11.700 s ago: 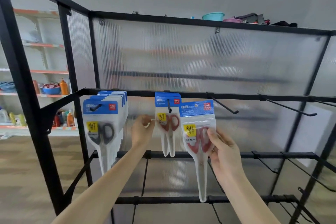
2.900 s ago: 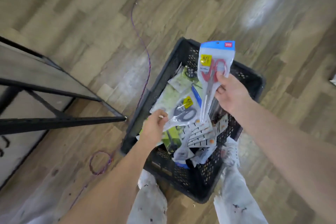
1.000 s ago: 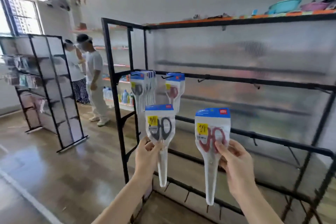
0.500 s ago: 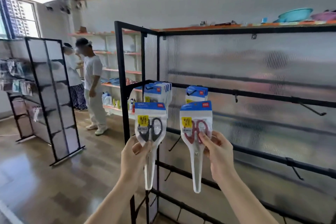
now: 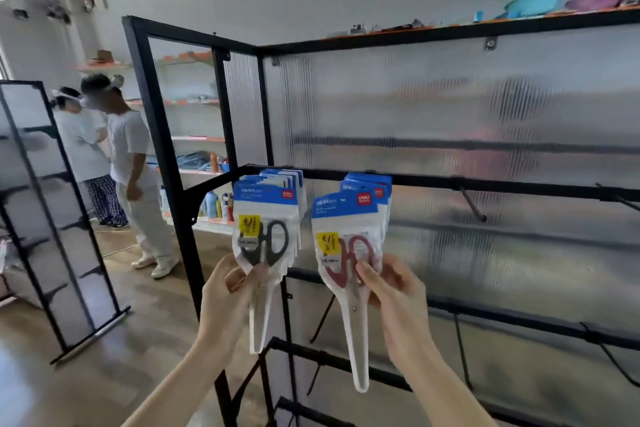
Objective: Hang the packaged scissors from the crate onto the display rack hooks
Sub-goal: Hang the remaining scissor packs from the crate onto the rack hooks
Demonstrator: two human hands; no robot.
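Observation:
My left hand (image 5: 230, 295) grips a packaged pair of black-handled scissors (image 5: 265, 215) upright by its lower part. A packaged pair of red-handled scissors (image 5: 346, 218) is pinched in my right hand (image 5: 393, 291). Both packs are held up in front of the black display rack (image 5: 450, 184). Right behind the black pack hangs a stack of the same packs (image 5: 292, 177) on a hook. A smaller stack of red-handled packs (image 5: 375, 184) hangs behind the red one. The crate is out of view.
Empty hooks (image 5: 472, 204) stick out of the rack's bar to the right, with more on the lower bars. Two people (image 5: 128, 156) stand at the left by wall shelves. A second black rack (image 5: 52, 218) stands on the wooden floor at far left.
I have come closer to the rack. Both packs have moved up and right, now level with the hanging stacks. Earlier I lifted them out of the crate on the floor.

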